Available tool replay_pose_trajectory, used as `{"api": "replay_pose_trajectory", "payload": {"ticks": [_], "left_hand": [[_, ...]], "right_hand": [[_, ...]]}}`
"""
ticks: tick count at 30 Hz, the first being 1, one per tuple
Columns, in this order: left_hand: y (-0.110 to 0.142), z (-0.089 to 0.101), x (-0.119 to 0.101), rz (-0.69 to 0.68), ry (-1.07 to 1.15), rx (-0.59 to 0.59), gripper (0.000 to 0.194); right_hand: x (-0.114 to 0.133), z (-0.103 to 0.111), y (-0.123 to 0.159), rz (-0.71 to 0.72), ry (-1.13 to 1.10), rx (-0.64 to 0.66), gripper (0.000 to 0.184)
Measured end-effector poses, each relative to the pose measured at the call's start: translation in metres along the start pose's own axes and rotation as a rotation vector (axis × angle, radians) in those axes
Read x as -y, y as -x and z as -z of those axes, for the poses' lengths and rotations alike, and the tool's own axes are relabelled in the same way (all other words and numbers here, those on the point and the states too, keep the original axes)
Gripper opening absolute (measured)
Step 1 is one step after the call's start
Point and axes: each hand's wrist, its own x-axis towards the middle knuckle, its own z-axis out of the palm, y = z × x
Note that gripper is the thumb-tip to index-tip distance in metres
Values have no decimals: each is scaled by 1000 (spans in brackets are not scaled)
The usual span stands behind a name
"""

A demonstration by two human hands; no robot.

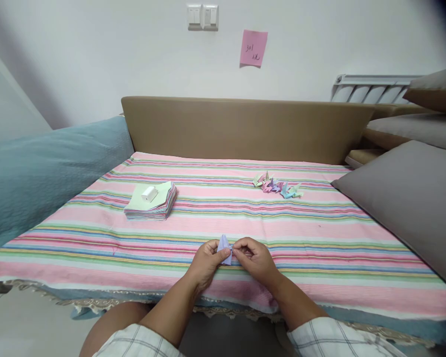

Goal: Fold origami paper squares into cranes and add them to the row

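Note:
Between my hands is a small lavender origami piece (225, 244), folded to a point at its top. My left hand (207, 259) pinches its left side, thumb across the front. From the right, my right hand (255, 258) has thumb and fingertips closed on the piece's right edge. Beyond my right hand, several folded paper cranes (277, 186) in green, pink, purple and blue lie in a row. To the far left of my hands sits a stack of coloured square paper (150, 214) with a pale green sheet on top.
A small white block (149, 194) rests on the paper stack. A striped cloth (215, 198) covers the seat. Grey cushions (409, 198) stand at the right, a blue-covered armrest (55, 168) at the left, and a brown backrest (245, 129) behind.

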Motion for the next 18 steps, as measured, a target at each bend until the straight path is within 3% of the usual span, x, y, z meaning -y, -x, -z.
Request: {"api": "replay_pose_trajectory", "payload": {"ticks": [11, 18], "left_hand": [[2, -4, -3, -8, 29, -2, 30], [3, -3, -2, -7, 133, -3, 28]], "right_hand": [[-4, -6, 4, -22, -50, -19, 12], [-5, -16, 4, -208, -241, 61, 32]]}}
